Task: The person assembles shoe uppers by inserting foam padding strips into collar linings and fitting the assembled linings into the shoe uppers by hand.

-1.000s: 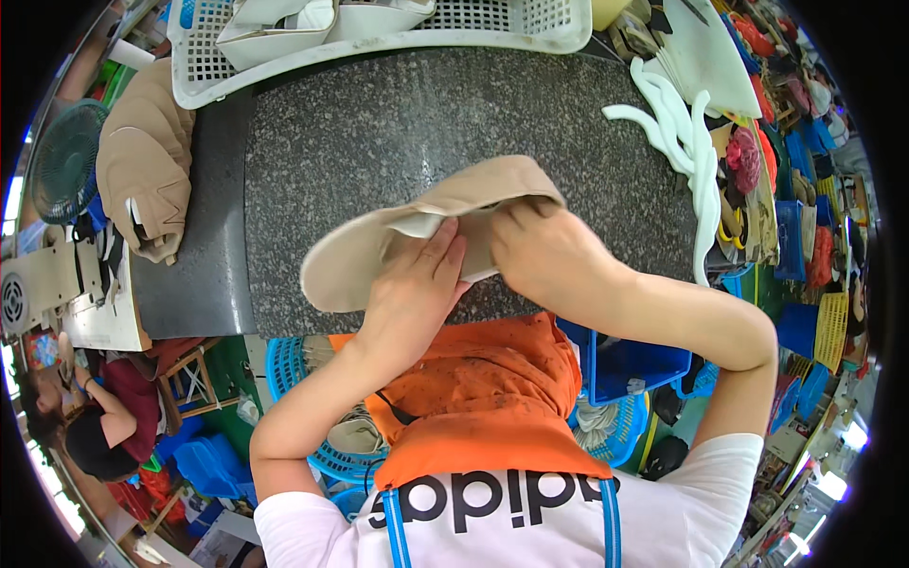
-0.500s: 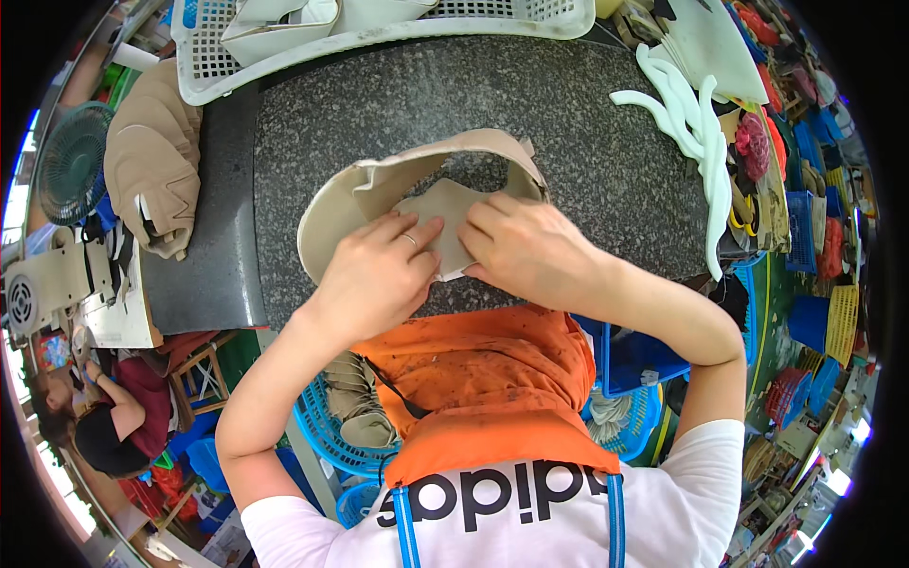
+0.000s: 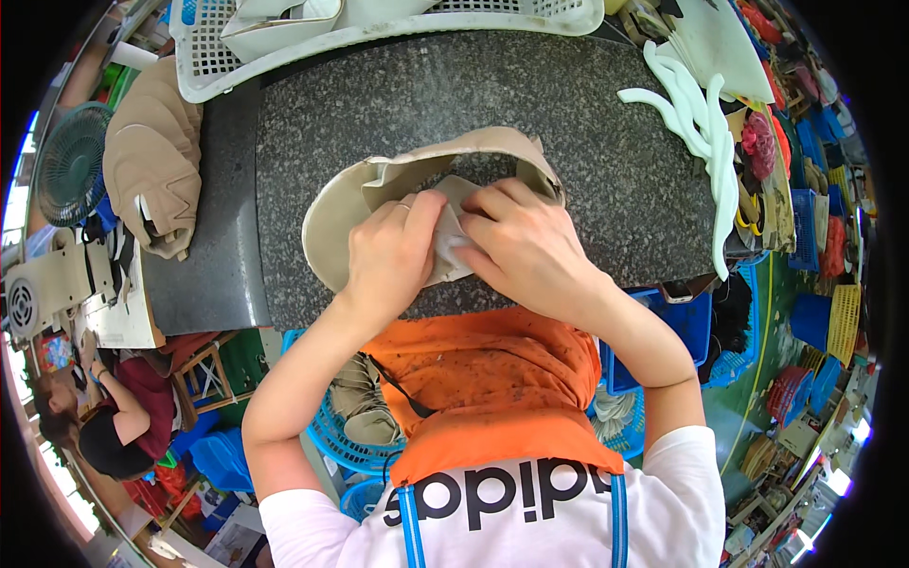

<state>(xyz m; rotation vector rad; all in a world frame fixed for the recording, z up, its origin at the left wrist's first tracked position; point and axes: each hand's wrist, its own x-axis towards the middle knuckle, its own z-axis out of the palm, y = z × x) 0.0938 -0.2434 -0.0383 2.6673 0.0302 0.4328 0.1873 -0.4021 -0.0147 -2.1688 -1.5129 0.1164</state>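
Observation:
A beige shoe upper [image 3: 329,225] lies on the dark speckled stone tabletop, its curved wall standing up around an opening on the far side. My left hand [image 3: 390,251] is closed on the near part of the upper, fingertips curled inward. Opposite it, my right hand [image 3: 526,248] grips the same part, with thumb and fingers bent. Between the two hands a pale, whitish fold of the upper [image 3: 449,244] is bent up. My fingers hide exactly where they pinch it.
White wavy strips [image 3: 699,128] lie at the table's right. Stacked beige uppers [image 3: 151,156] stand at the left, near a green fan [image 3: 74,163]. A white basket [image 3: 379,42] borders the far edge. Blue bins [image 3: 653,364] sit below the near edge. Another person [image 3: 123,426] works at far left.
The flatter near part of the upper is now folded up, showing its whitish side. My fingers have curled in around it, and my right arm has drawn inward.

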